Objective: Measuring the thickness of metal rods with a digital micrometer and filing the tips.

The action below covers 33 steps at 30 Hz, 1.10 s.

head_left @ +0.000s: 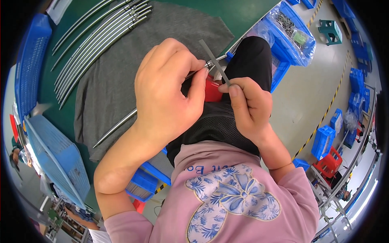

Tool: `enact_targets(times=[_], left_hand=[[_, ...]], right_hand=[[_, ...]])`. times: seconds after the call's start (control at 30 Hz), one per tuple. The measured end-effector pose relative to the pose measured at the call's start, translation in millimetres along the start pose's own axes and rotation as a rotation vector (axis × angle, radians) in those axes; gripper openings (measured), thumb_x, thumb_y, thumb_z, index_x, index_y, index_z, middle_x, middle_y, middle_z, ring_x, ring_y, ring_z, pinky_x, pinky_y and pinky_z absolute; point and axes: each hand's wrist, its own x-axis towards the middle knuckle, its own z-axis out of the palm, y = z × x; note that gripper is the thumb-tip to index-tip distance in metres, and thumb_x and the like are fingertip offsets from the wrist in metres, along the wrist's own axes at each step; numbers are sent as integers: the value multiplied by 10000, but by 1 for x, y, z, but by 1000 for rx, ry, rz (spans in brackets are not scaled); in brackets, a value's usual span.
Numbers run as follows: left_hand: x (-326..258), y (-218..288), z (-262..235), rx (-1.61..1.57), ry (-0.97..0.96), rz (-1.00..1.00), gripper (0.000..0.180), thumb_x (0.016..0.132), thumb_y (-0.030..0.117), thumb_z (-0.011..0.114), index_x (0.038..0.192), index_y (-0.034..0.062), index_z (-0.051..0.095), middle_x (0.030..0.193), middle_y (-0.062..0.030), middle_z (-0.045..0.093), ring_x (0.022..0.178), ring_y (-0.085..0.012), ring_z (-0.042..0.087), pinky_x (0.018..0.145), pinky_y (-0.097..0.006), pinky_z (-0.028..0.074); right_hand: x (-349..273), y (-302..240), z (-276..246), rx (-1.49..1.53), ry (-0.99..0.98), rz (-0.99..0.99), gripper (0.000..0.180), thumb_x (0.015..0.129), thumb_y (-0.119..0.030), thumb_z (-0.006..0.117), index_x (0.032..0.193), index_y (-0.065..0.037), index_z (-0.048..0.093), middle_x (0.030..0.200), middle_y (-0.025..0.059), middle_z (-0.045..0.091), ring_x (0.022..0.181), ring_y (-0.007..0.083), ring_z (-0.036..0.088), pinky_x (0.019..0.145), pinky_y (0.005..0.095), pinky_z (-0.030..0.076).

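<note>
My left hand [164,87] pinches a thin shiny metal rod [117,126] close to its collared end, between thumb and forefinger. The rod runs slantwise behind that hand, its long tail reaching down to the left over the grey cloth [184,25]. My right hand [250,103] grips the lower end of a narrow flat grey strip [214,60] between thumb and fingers. This strip crosses the rod near its tip, just past my left fingertips; whether the two touch, I cannot tell. Several similar metal rods [95,46] lie side by side on the cloth and green table.
A blue bin [265,24] of small metal parts in clear plastic stands at the right of the green table [190,6]. Light blue baskets [60,156] line the left side. A red seat [212,90] shows between my legs; a green stool [330,32] stands farther right.
</note>
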Motion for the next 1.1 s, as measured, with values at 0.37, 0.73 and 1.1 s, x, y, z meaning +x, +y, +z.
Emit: enact_targets(times=[0.37,0.73,1.1], left_hand=[[-1,0,0,-41,-23,-37,139,623,-51,637,660,23,526,690,-84,502,621,-272,504,539,-357,398],[-3,0,1,-19,-16,36,139,627,-36,627,661,25,507,699,-94,474,616,-289,472,543,-373,388],[2,1,-1,4,-23,53,170,633,-98,648,671,-1,514,669,-92,484,570,-248,476,504,-312,376]], right_hand=[[-7,7,8,-293,91,-288,431,696,99,561,1108,-19,613,575,66,450,443,188,470,424,282,391],[17,-6,10,-284,91,-319,463,646,87,570,1088,-38,622,665,82,570,433,217,514,400,299,405],[12,-34,-9,-346,-96,-118,283,782,155,482,1027,82,605,931,207,659,760,213,677,656,230,486]])
